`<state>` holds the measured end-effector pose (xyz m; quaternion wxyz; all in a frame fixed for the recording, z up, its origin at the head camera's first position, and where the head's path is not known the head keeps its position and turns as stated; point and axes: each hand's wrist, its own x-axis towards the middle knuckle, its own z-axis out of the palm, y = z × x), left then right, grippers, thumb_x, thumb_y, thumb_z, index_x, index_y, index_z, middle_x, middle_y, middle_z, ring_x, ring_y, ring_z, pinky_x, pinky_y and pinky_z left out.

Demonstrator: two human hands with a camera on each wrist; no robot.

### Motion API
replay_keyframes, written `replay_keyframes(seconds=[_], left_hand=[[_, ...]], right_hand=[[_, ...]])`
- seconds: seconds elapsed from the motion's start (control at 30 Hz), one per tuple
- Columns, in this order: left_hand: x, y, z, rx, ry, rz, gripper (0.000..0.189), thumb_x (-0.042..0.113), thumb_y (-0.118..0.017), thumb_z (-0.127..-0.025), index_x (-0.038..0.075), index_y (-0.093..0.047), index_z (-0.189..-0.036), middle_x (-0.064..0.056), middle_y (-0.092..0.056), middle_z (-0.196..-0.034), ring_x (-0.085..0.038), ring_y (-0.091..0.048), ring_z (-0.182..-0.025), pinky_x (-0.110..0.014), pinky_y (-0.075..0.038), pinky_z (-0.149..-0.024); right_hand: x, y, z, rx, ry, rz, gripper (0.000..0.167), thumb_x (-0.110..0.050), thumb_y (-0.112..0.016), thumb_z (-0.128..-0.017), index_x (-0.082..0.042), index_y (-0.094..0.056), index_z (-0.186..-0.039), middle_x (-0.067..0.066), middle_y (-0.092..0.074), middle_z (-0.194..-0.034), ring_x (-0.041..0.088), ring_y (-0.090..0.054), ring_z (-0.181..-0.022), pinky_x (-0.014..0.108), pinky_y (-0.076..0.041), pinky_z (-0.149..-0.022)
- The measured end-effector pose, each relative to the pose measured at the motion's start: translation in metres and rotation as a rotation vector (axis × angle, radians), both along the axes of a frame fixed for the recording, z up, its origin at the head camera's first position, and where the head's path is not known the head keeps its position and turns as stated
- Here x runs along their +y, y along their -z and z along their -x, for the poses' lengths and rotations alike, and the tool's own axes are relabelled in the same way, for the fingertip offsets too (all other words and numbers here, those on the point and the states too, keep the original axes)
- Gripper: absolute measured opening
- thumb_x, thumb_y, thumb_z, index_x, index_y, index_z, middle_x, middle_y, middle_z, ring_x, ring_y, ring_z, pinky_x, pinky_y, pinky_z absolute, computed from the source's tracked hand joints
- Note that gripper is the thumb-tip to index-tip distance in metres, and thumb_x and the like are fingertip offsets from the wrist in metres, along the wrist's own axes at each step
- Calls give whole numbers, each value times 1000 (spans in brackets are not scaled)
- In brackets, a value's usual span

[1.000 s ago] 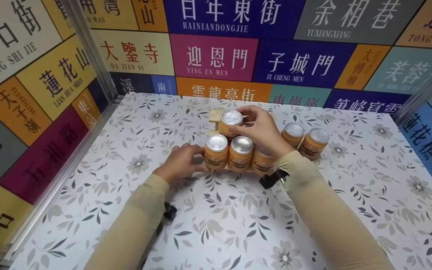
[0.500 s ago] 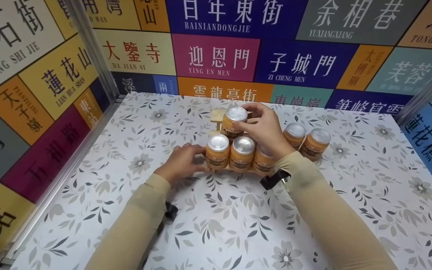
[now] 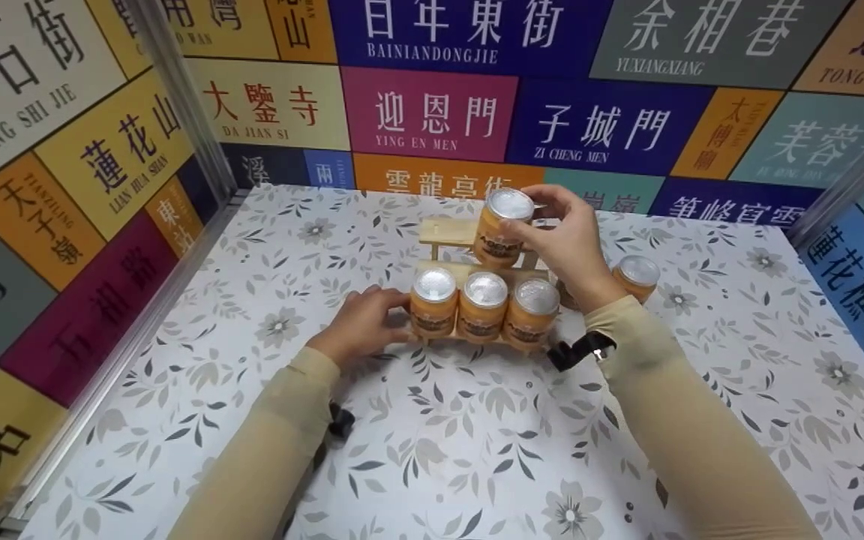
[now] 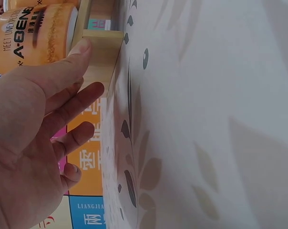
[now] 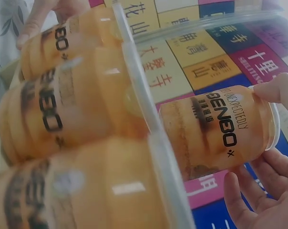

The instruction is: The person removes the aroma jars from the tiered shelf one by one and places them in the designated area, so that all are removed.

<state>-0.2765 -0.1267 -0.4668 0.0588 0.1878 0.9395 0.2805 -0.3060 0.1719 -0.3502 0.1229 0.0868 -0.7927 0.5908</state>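
A wooden tiered rack (image 3: 448,231) carries a front row of orange cans with silver lids: a left can (image 3: 433,304), a middle can (image 3: 482,306) and a right can (image 3: 530,309). My right hand (image 3: 571,244) grips another orange can (image 3: 498,241) near its lid, fingers and thumb on opposite sides. That can (image 5: 215,133) tilts slightly, above the rack's rear steps. At the rack's left end, my left hand (image 3: 363,322) rests its thumb (image 4: 72,62) against the wood beside the left can. Its other fingers (image 4: 75,105) are loosely extended.
Right of the rack, an orange can (image 3: 634,277) stands on the floral tabletop (image 3: 432,450). Another beside it is mostly hidden by the right hand. Panels with printed street names (image 3: 432,112) enclose the back and sides, with a metal post (image 3: 184,97) at the left corner.
My right hand has lifted the can from behind the front row and carried it up and to the right. More of the rack's steps now shows. The left hand stays in place.
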Motion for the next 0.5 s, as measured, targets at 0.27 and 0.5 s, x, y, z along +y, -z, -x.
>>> replay_keyframes(seconds=[0.27,0.5], left_hand=[[1,1,-1,-35,-27,-20,68,40,-88,-79,28,-63,-141,10,-69,-131,-18,-55,-129,-47,-30,-119],[1,-1,0,-30,-15,-18,69,39,-87,-80,28,-61,-143,9,-69,-133,-19,-55,-130,-49,-28,-120]], right_hand=[[36,-4,-5,-20,76,-41,50,-24,-89,-81,-14,-67,-125,1,-67,-116,16,-61,-106,29,-50,-92],[70,-1,-12,-16,128,-70,48,-21,-87,-83,-13,-66,-127,-3,-66,-117,14,-60,-106,27,-50,-91]])
